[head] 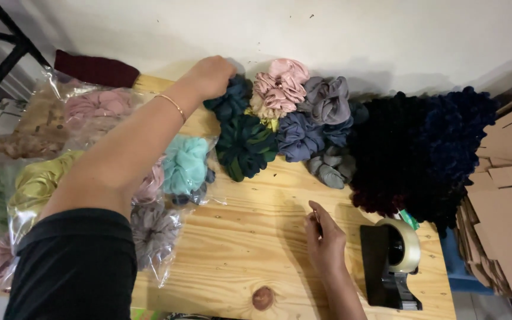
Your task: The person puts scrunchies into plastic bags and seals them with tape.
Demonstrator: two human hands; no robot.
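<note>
Dark teal scrunchie (230, 99) in left hand (210, 77) fingers' pinch, right hand (325, 238) fingers together on pine table (238, 237) w/ white wall (268, 29) behind.

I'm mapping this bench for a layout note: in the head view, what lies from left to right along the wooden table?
Bagged scrunchies → left hand on a dark teal scrunchie → grey scrunchie → dark velvet scrunchie pile → flat cardboard boxes.
</note>
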